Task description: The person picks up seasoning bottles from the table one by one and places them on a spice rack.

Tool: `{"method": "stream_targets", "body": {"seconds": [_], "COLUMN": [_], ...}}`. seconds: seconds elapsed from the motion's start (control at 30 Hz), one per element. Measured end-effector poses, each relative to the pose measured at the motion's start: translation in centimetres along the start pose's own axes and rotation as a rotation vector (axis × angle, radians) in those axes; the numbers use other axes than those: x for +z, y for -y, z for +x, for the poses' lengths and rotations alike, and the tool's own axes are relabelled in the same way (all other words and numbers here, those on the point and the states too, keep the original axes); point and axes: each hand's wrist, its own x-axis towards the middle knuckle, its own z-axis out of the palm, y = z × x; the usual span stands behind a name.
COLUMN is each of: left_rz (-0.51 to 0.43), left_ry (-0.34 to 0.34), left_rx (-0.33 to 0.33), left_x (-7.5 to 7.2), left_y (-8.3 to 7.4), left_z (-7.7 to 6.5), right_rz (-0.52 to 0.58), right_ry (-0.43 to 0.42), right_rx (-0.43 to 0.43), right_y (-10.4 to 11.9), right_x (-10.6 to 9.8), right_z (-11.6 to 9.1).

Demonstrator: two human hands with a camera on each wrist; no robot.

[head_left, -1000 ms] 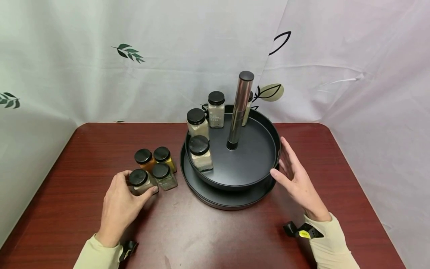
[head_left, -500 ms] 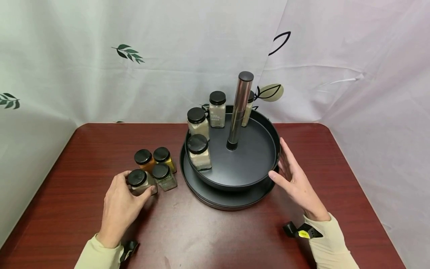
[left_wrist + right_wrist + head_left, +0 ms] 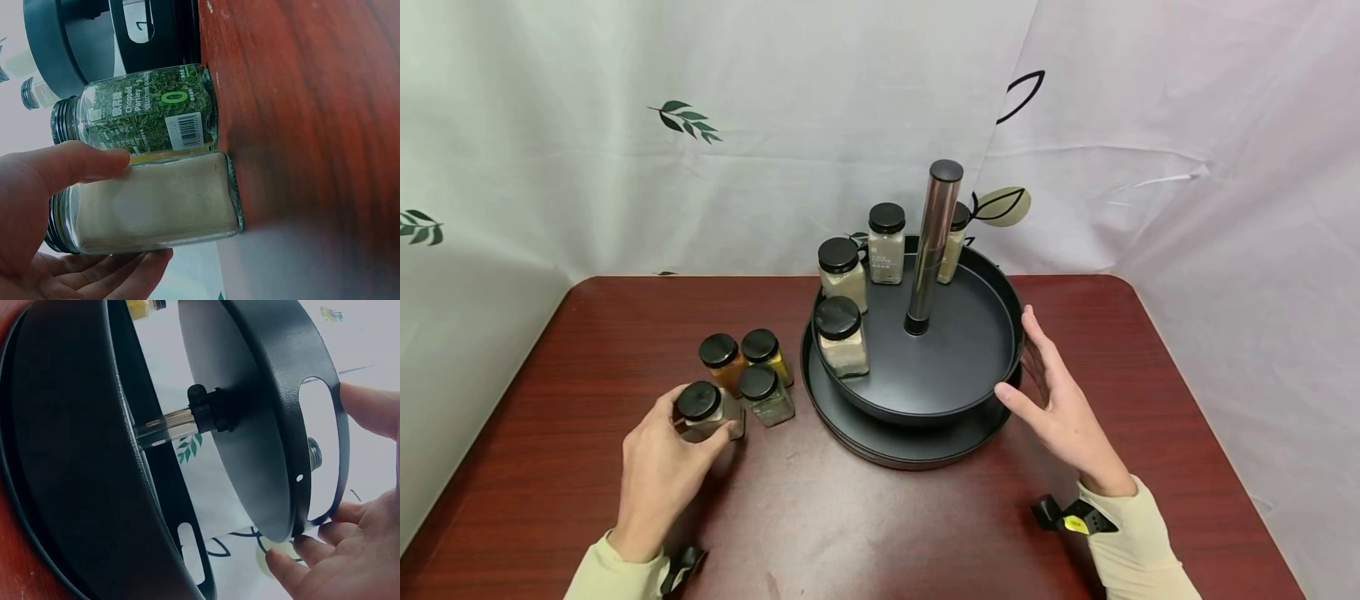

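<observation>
On the left part of the dark red wood-grain table (image 3: 865, 517), my left hand (image 3: 658, 467) grips a square clear-glass jar of beige powder (image 3: 150, 203) with a black lid, my thumb on one face and my fingers along the opposite one; I cannot tell whether its base touches the wood. Just beside it stand three more black-lidded glass jars: a jar of green chopped parsley (image 3: 773, 408), a jar with orange contents (image 3: 732, 377) and a jar with yellow contents (image 3: 779, 365). My right hand (image 3: 1071, 421) is at the right side of the round black upper tray (image 3: 955, 358), thumb and fingers apart, some tips seemingly touching its slotted wall. Beneath lies the round black lower tray (image 3: 910, 446). Four black-lidded square glass jars of pale contents (image 3: 847, 357) stand on the upper tray, along its left and far edge. I judge the work roughly half done: four jars up there, four, counting mine, left on this side.
</observation>
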Motion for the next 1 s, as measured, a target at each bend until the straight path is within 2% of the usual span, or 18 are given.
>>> {"method": "stream_targets", "body": {"seconds": [0.23,0.47,0.6,0.83,1.0], "left_rz": [-0.003,-0.026,-0.043,-0.093,-0.168], "left_ry": [-0.037,-0.094,-0.127,-0.126,-0.142], "left_rx": [0.027,0.069,0.057,-0.04,-0.007], "left_x": [-0.6,-1.7,-2.3,-3.4,-4.2], "left_y": [0.2,-0.3,-0.8,-2.0,-2.8], "left_z": [0.0,0.1,0.0,-0.1,-0.2], "right_rz": [-0.08,-0.073,-0.083,-0.115,-0.15], "right_ry": [-0.019,-0.019,-0.027,-0.046,-0.062], "right_rx": [-0.014,-0.007,-0.005,0.017,0.029], "right_y": [0.4,0.4,0.5,0.7,1.0], "right_x": [0.3,0.5,0.6,0.9,1.1], "right_z": [-0.1,-0.3,-0.5,-0.7,-0.8]}}
